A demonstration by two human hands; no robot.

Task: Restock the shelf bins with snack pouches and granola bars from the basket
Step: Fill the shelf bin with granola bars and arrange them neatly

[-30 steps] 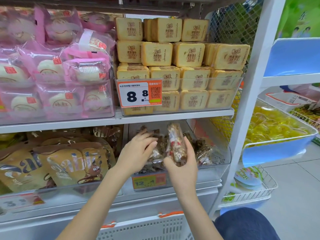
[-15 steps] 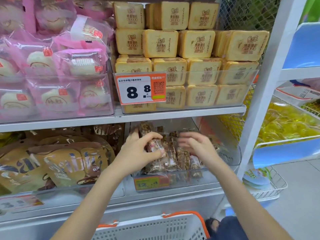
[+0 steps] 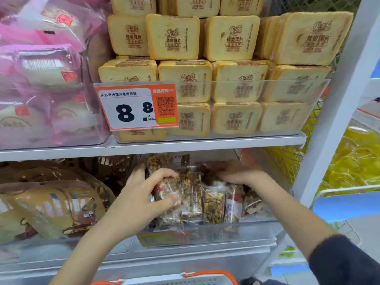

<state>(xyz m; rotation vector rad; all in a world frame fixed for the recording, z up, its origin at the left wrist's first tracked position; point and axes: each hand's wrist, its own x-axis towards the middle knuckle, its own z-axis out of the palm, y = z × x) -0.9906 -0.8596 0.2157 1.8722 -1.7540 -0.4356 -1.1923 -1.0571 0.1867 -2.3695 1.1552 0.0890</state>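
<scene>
Several granola bars point(image 3: 212, 204) in clear wrappers stand upright in a clear bin point(image 3: 236, 233) on the lower shelf. My left hand point(image 3: 141, 200) grips the leftmost bars at the bin's left end, thumb in front and fingers curled over their tops. My right hand point(image 3: 236, 173) reaches deeper into the bin at the right, fingers curled down onto bars behind the front row; whether it holds one is hidden. The white basket point(image 3: 170, 279) with orange handles shows at the bottom edge.
Tan snack pouches point(image 3: 55, 204) fill the bin to the left. Above sit yellow toast packs point(image 3: 232, 87) behind an 8.8 price tag point(image 3: 136, 108), and pink bun packs point(image 3: 41, 79). A white shelf post point(image 3: 333, 112) stands right, with yellow packs point(image 3: 353, 159) beyond.
The view has closed in on the shelf. My right hand set its bar into the bin and moved deeper to the right. My left hand stays on the leftmost bars.
</scene>
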